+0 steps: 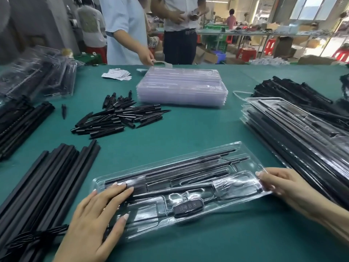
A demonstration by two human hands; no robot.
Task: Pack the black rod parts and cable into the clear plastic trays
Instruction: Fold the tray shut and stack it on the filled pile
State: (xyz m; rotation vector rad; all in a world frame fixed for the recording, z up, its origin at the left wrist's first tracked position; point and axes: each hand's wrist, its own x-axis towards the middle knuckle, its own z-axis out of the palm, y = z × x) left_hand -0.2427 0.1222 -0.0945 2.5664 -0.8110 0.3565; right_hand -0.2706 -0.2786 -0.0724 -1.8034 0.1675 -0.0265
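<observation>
Nearest, the left hand [100,214] presses flat, fingers straight, on the near-left end of the tray [188,188], while the right hand [279,184] pinches its far-right end. Between them the tray's long axis runs left to right across the desk [188,127], rods [198,163] and cable [186,207] seated inside. Farther left lie loose spikes [117,118], nearer the left hand.

Glossy clear plastic tray [243,148], matt black rods [47,176], green cloth table [188,125]

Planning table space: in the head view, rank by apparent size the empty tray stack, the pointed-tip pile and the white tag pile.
1. empty tray stack
2. pointed-tip pile, looks nearly as wide
3. white tag pile, clearly smallest, though farthest away
</observation>
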